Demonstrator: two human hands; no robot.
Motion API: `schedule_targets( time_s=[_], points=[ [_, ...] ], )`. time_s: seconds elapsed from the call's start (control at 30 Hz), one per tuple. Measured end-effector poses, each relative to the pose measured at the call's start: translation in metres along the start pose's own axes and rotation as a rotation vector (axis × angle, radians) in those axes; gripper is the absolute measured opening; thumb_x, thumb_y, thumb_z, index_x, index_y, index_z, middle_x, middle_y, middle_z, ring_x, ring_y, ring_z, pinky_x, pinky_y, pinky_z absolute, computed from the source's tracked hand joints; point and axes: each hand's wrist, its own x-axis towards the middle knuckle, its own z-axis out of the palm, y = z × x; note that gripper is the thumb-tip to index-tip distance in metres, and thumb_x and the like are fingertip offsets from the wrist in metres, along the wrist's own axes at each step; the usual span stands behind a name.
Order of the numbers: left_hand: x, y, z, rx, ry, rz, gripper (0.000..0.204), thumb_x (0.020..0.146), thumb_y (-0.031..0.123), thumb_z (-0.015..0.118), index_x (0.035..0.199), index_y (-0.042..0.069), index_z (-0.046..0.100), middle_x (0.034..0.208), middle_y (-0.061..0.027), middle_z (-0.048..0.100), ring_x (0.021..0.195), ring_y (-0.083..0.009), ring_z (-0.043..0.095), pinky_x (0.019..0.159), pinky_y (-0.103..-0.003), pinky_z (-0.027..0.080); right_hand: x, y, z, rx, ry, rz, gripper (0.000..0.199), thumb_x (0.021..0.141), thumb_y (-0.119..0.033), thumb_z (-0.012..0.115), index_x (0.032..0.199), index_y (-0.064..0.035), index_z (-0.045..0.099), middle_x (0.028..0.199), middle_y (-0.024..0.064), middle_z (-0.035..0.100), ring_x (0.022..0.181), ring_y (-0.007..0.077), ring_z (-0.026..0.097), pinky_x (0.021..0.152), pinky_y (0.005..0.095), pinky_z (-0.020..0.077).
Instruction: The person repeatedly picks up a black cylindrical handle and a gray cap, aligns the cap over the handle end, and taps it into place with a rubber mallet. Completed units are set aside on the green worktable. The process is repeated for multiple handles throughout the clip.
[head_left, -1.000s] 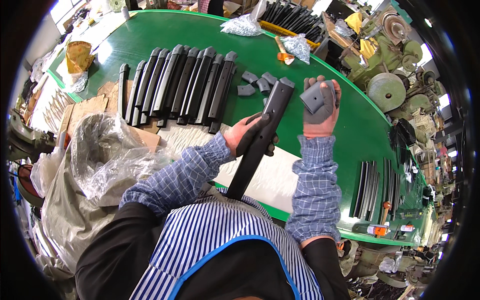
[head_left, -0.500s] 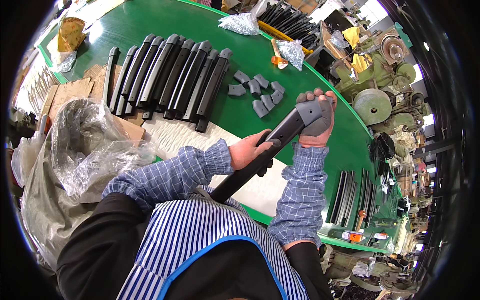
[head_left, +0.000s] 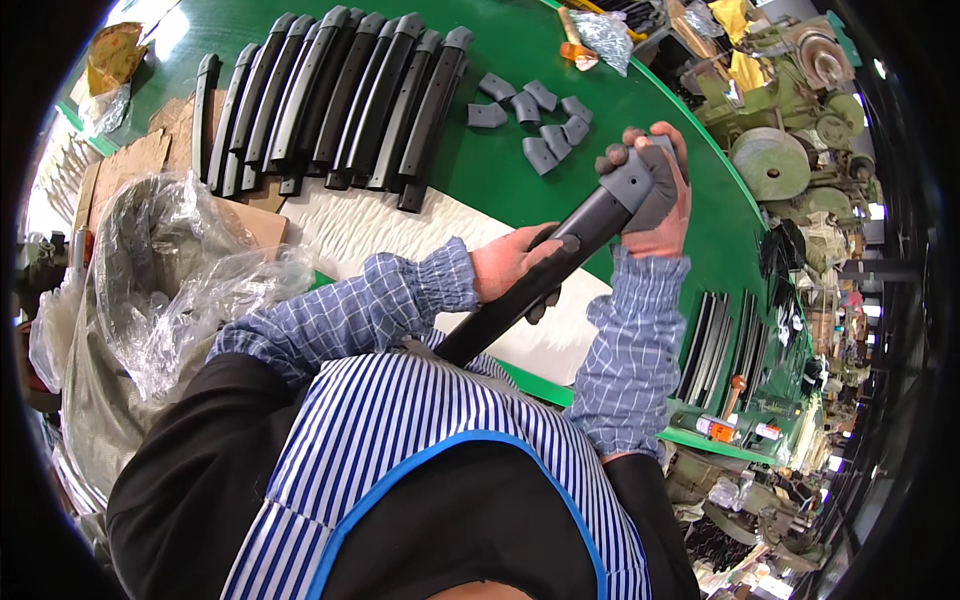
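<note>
We stand at a bench (head_left: 475,172) with a smooth green top and a curved outline; a white, rippled sheet (head_left: 360,225) covers part of it near us. Over that sheet, our left hand (head_left: 515,262) is wrapped around a black tube (head_left: 508,303), while our right hand (head_left: 657,195) grips the grey end fitting (head_left: 628,183) at its far end. Beyond, we have loose grey fittings (head_left: 540,155) scattered on the green and, to their left, a row of grey-tipped tubes (head_left: 355,105). Cardboard (head_left: 140,165) lies left of the row, near crumpled clear plastic (head_left: 160,290). Towards the far edge are an orange-headed mallet (head_left: 574,48) and a bag of small pieces (head_left: 605,38). Slim dark strips (head_left: 708,345) lie to our right. Past the bench, the room is crowded with green machines (head_left: 770,167) bearing round wheels.
</note>
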Motion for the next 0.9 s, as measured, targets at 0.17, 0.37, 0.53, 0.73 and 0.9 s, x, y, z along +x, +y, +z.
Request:
schedule_targets(
  time_s=[0.17, 0.37, 0.53, 0.73, 0.9],
  points=[
    [0.006, 0.001, -0.008, -0.043, 0.067, -0.039, 0.047, 0.106, 0.036, 0.04, 0.141, 0.006, 0.033, 0.086, -0.0136, 0.061, 0.07, -0.0215, 0.065, 0.057, -0.038, 0.059, 0.016, 0.013, -0.004, 0.003, 0.048, 0.028, 0.031, 0.083, -0.002, 0.069, 0.11, -0.008, 0.056, 0.091, 0.0148, 0.062, 0.073, 0.0253, 0.064, 0.066, 0.0407, 0.0578],
    [0.028, 0.013, -0.049, 0.218, 0.498, 0.223, 0.089, 0.083, 0.007, 0.075, 0.152, 0.007, 0.017, 0.113, -0.0173, 0.06, 0.085, -0.018, 0.065, 0.07, -0.033, 0.058, 0.073, 0.082, -0.029, -0.338, 0.108, 0.033, 0.031, 0.093, -0.027, 0.066, 0.116, -0.0067, 0.061, 0.102, 0.0114, 0.063, 0.089, 0.0212, 0.064, 0.079, 0.0341, 0.0536],
    [0.053, 0.023, -0.141, 0.653, 0.969, 0.339, 0.096, 0.081, 0.011, 0.076, 0.153, 0.008, 0.013, 0.125, -0.0259, 0.059, 0.111, -0.0312, 0.062, 0.097, -0.039, 0.05, 0.143, 0.175, -0.05, -1.624, -0.156, -0.269, 0.051, 0.084, -0.044, 0.07, 0.123, -0.0118, 0.062, 0.13, 0.0153, 0.054, 0.121, 0.0343, 0.049, 0.102, 0.0489, 0.0391],
    [0.103, 0.028, -0.189, 1.093, 1.102, 0.22, 0.107, 0.074, 0.01, 0.077, 0.155, 0.008, 0.006, 0.135, -0.0346, 0.035, 0.114, -0.0504, 0.052, 0.101, -0.049, 0.046, 0.248, 0.216, -0.049, -2.073, -0.827, -0.09, 0.084, 0.063, -0.071, 0.073, 0.134, -0.0287, 0.057, 0.16, 0.0175, 0.017, 0.147, 0.044, 0.011, 0.109, 0.0748, 0.0086],
    [0.147, 0.02, -0.228, 1.23, 1.115, 0.077, 0.094, 0.076, 0.012, 0.075, 0.151, 0.006, 0.018, 0.135, -0.0334, 0.035, 0.11, -0.0503, 0.055, 0.09, -0.05, 0.052, 0.256, 0.189, -0.132, -2.023, -0.748, 0.248, 0.076, 0.068, -0.066, 0.073, 0.134, -0.0326, 0.055, 0.156, 0.019, 0.023, 0.146, 0.0416, 0.016, 0.106, 0.0782, 0.0123]
  ],
)
